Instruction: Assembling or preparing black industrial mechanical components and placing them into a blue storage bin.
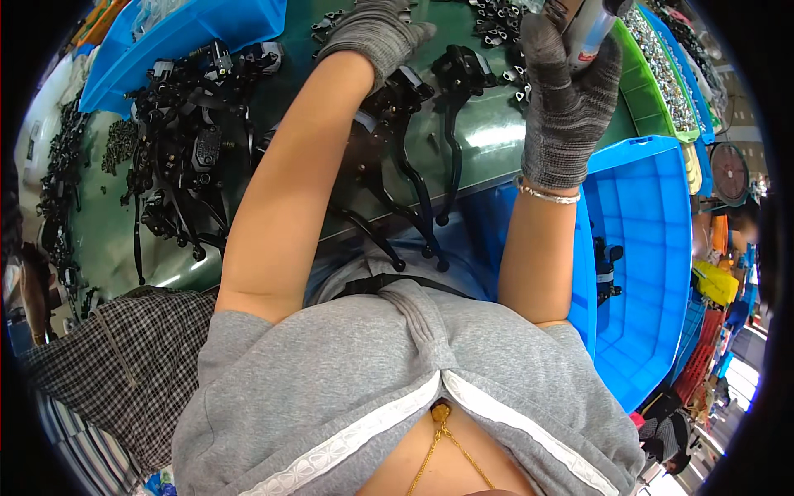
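1. the right hand (566, 107), in a grey knit glove, lay toward 2 o'clock in the head view, its thumb and fingers clamped around a silver tool (589, 37) that ran out of the upper edge.
2. the left hand (372, 37), gloved alike, reached to 12 o'clock; the upper edge cut off its fingertips, so whether they were apart or closed on something could not be told.
3. just beside the left hand, at 9 o'clock, lay small brackets (328, 23); more were strewn at its 3 o'clock.
4. at its 4 to 5 o'clock, black lever assemblies (457, 73) lay side by side on the green counter (496, 124), their ball-tipped levers pointing toward 6 o'clock.
5. at its 8 o'clock sat a heap of black parts (207, 149), with a blue tray (107, 74) above it.
6. from the right hand, a green bin (635, 95) of small metal pieces stood at 2 o'clock.
7. at its 5 o'clock stood a blue bin (649, 273), a black part (606, 269) inside.
8. well apart, at its 4 o'clock, was a round fan (729, 174).
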### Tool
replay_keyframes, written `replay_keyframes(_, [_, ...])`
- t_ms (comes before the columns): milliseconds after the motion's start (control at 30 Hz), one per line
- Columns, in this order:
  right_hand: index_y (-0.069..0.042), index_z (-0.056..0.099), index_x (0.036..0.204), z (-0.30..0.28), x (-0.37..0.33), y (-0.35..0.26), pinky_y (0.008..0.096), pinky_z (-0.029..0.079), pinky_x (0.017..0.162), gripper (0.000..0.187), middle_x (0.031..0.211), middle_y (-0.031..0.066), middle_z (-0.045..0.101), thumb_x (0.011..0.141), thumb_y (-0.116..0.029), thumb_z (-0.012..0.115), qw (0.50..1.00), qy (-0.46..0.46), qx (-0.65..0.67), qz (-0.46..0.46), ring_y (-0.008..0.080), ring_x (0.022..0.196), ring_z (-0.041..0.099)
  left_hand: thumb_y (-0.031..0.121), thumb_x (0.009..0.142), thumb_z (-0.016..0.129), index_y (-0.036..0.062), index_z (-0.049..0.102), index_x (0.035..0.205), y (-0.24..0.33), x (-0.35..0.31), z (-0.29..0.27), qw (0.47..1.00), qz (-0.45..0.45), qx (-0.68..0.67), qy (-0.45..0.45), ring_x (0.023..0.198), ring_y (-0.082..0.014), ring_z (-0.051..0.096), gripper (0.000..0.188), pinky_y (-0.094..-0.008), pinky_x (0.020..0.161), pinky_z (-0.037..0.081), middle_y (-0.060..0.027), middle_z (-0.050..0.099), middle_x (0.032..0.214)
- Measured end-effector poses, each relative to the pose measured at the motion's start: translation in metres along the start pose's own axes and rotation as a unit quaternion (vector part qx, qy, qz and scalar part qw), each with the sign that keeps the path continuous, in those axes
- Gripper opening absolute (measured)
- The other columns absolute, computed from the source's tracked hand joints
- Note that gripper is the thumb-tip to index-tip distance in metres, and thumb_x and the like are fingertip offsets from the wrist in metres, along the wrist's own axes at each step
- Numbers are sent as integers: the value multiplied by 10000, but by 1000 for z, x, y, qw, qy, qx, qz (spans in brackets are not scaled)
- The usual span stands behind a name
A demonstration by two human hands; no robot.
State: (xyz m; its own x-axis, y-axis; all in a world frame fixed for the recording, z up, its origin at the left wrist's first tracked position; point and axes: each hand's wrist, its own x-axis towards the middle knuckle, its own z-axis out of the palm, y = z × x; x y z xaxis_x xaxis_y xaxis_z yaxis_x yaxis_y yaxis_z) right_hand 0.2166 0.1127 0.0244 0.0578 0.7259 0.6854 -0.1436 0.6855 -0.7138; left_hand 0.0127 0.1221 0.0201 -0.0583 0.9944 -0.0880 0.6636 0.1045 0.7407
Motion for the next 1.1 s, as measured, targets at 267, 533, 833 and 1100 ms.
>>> replay_keyframes(267, [-81, 431, 1464, -22, -68, -5, 399, 524, 891, 751, 1103, 101, 651, 840, -216, 829, 953, -71, -272, 114, 270, 1042, 620, 305, 917, 781, 69, 713, 1252, 21, -122, -4, 934, 188, -157, 261, 994, -196, 694, 415, -349, 879, 577, -119, 734, 1123])
replay_keyframes(533, [-141, 210, 1599, -32, -89, -7, 413, 565, 754, 876, 847, 124, 735, 900, -182, 737, 807, -232, -490, 233, 268, 777, 722, 226, 962, 732, 71, 744, 1121, 2, -223, 32, 933, 60, -329, 130, 804, -97, 646, 222, -244, 771, 542, -24, 730, 935])
replay_keyframes(833, [-91, 465, 1393, -58, -153, -65, 382, 538, 714, 699, 846, 79, 643, 870, -389, 820, 874, -182, -357, 276, 214, 756, 635, 433, 988, 639, 13, 749, 1098, -72, -311, 63, 938, -176, -293, -60, 983, -207, 675, 448, -339, 908, 536, -110, 733, 1026])
replay_keyframes(1100, [-96, 338, 1536, -34, -161, -81, 401, 551, 738, 900, 887, 121, 693, 852, -443, 810, 843, -260, -331, 336, 257, 757, 686, 474, 906, 722, 46, 580, 1401, -81, -266, 118, 835, -27, -517, -185, 1234, -253, 585, 670, -413, 1088, 448, -119, 627, 1348])
